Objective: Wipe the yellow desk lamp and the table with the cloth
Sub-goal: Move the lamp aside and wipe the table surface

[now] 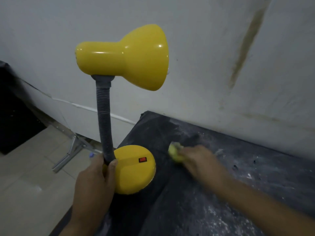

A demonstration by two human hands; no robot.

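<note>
On the black table, right hand clutched the yellow cloth, apparently wiping; left hand gripped the yellow desk lamp by its gooseneck; white dust largely remained.

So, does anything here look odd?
Yes. White powdery dust is scattered over the dark table, and the yellow desk lamp looks tilted, its base partly past the table's left edge. A brown streak stains the wall.

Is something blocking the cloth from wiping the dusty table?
Nothing visible. The right hand holds the yellow cloth on the table; the left hand grips the yellow desk lamp by its neck, apart from the cloth.
</note>
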